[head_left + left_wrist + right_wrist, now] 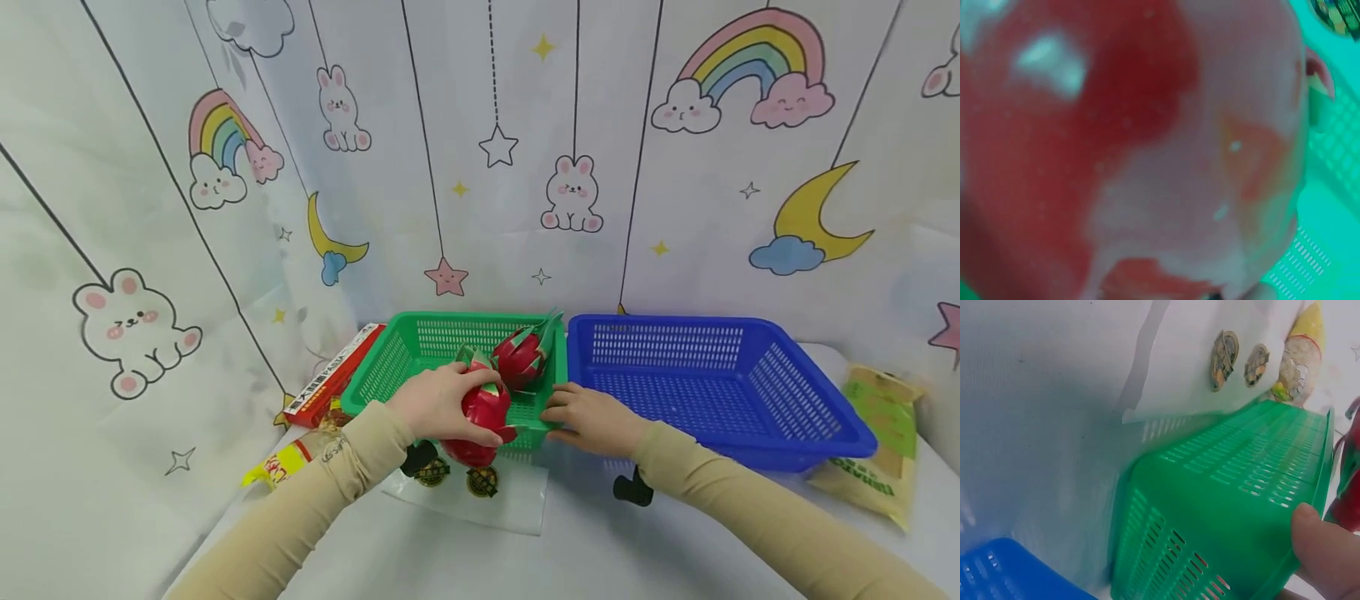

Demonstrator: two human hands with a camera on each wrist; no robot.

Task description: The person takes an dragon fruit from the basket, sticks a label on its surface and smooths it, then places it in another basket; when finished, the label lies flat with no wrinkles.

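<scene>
With curled fingers and thumb, my left hand (438,404) grips a red dragon fruit (487,408) over the front rim of the green basket (372,357). In the left wrist view that dragon fruit (1135,125) fills most of the frame, blurred. A second dragon fruit (519,360) with green leaf tips lies inside the basket, by its right wall. My right hand (596,419) holds the basket's front right corner. The right wrist view shows the thumb (1316,534) against the outer wall of the green basket (1229,519); the other fingers are mostly hidden.
A blue basket (675,454) stands close to the right of the green one. Left are a red box (330,379) and a yellow packet (281,465). A white sheet with gold emblems (517,500) lies in front, and a green-and-tan bag (873,442) at far right.
</scene>
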